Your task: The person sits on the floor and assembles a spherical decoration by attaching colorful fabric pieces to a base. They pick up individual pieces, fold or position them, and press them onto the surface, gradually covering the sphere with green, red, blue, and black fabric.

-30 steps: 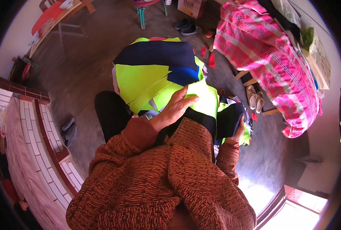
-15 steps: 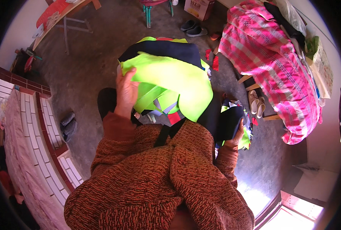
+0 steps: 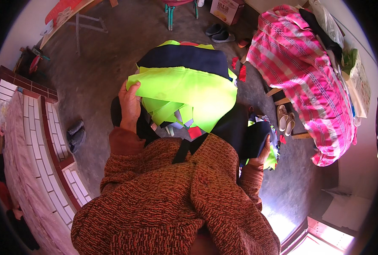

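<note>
A yellow-green cloth (image 3: 189, 87) is pinched at its left edge by the left hand (image 3: 130, 107), thumb on top. It is draped over a pile of cloth pieces (image 3: 159, 109) before the lap, and a navy piece (image 3: 182, 57) is laid along its far side. A dark cloth (image 3: 256, 139) is gripped at its right edge by the right hand (image 3: 264, 152), whose fingers are partly hidden. On the floor, 2 red scraps (image 3: 242, 73) are seen beyond the pile, to the right.
</note>
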### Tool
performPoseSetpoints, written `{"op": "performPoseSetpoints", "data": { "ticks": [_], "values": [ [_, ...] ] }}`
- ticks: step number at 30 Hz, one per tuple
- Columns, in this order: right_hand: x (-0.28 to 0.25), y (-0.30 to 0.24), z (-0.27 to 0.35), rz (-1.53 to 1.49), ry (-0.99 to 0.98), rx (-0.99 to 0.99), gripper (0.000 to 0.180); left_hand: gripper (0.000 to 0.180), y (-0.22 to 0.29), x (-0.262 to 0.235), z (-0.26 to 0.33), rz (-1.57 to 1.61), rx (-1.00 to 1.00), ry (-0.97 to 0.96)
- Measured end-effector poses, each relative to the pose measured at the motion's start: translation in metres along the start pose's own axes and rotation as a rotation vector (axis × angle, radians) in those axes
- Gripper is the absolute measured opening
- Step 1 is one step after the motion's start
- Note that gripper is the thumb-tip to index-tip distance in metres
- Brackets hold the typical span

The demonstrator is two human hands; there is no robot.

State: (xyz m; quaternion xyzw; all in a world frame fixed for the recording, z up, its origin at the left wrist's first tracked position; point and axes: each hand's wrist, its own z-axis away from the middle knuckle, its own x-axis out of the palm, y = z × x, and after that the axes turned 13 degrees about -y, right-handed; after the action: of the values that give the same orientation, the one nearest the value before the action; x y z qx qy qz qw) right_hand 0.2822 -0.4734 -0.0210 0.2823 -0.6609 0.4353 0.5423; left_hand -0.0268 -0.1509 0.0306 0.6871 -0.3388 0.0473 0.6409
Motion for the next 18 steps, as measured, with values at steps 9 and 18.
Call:
{"op": "performPoseSetpoints", "data": {
  "ticks": [9, 18],
  "values": [
    [-0.008, -0.002, -0.003, 0.193, 0.218, -0.080, 0.041, 0.014, -0.006, -0.022, 0.003, -0.082, -0.020, 0.091],
    [0.027, 0.013, -0.020, 0.559, 0.307, -0.257, 0.036, 0.028, -0.018, -0.029, 0.001, -0.810, 0.174, 0.315]
  ]
}}
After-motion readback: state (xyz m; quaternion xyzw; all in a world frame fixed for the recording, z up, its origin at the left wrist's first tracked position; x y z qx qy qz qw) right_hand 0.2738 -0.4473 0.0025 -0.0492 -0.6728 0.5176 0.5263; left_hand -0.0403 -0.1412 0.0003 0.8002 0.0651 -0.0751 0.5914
